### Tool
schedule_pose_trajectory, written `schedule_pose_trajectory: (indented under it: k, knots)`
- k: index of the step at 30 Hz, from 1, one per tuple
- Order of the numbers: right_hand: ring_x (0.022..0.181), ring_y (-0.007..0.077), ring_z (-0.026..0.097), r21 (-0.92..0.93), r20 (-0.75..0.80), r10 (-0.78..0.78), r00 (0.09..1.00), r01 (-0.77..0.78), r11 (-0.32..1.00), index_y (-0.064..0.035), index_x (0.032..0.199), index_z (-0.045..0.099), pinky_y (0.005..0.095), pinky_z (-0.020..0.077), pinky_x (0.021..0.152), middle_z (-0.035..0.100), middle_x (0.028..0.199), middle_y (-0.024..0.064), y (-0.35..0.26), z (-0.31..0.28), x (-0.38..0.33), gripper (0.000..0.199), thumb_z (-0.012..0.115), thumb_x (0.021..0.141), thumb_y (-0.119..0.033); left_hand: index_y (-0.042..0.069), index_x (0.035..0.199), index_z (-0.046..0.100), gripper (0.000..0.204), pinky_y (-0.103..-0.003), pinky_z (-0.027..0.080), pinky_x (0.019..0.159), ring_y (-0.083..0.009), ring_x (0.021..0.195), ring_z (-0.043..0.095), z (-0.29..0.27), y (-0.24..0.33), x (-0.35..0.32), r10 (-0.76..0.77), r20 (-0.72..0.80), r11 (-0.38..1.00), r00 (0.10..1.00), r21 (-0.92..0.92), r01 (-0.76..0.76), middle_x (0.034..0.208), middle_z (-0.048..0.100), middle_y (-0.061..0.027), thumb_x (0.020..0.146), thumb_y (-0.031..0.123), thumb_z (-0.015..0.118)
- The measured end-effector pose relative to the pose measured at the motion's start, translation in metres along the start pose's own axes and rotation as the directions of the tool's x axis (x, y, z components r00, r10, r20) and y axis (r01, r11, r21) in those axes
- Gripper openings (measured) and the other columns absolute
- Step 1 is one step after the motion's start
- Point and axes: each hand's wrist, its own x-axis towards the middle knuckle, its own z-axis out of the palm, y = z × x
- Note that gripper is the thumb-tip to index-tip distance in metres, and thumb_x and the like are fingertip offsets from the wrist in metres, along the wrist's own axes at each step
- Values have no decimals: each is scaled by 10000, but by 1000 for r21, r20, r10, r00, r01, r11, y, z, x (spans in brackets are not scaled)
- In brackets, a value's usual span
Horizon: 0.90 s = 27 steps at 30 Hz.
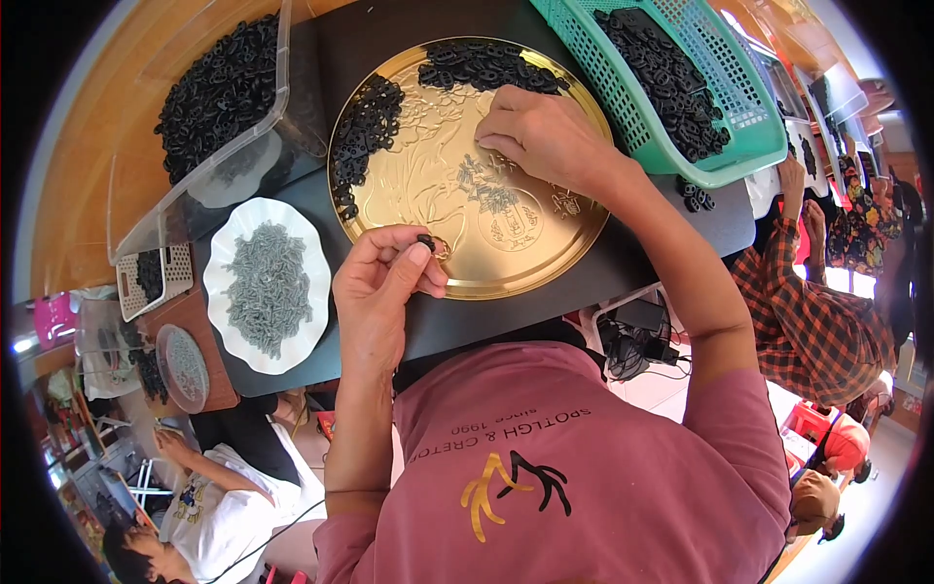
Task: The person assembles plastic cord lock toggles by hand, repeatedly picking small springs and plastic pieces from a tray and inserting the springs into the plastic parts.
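My left hand (379, 277) pinches a small black plastic piece (425, 241) between thumb and fingers, over the near left rim of a round gold tray (428, 209). A thin gold-coloured loop shows beside that piece; I cannot tell whether it is a ring on a finger. My right hand (535, 136) reaches over the tray's right side with fingers curled and fingertips low; whatever they hold is hidden. Just below it lies a small heap of grey pins (486, 185). Black plastic pieces are piled along the tray's left edge (365, 136) and its far edge (486, 63).
A white scalloped dish (222, 292) of grey pins stands left of the tray. Behind it is a clear bin (282, 88) of black pieces. A green basket (749, 161) of black pieces stands at right. Other people (808, 302) sit on both sides.
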Motion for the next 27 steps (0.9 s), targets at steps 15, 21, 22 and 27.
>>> schedule_pose_trajectory:
  k: [15,21,22,27]
  knots:
    - [736,262,622,-84,53,-26,998,30,996,-5,829,596,354,493,663,612,838,108,-1,-9,2,143,624,814,-144,-31,1039,572,139,-237,516,624,-130,708,618,9,8,3,12,-23,1000,1000,-5,-12,916,653,-131,921,43,572]
    - [743,57,578,548,234,205,950,-303,780,4,915,602,214,466,628,623,834,36,-19,-13,-13,137,671,842,-90,-17,1075,575,164,-224,497,612,-113,704,609,11,10,11,110,-16,988,994,109,-107,902,651,-112,922,40,574]
    - [754,47,568,679,259,193,946,-321,660,2,945,611,204,460,620,615,843,17,-19,-9,-16,138,662,856,-90,-9,1084,585,169,-219,489,606,-106,698,603,13,10,12,176,-16,970,984,170,-171,893,649,-97,924,43,575]
    - [767,45,558,815,358,206,911,-412,407,-11,1037,616,191,453,612,609,868,-7,-35,-16,-20,177,645,877,-81,9,1034,647,144,-222,456,572,-88,665,582,14,11,22,365,78,796,928,491,-354,841,635,-64,900,22,596]
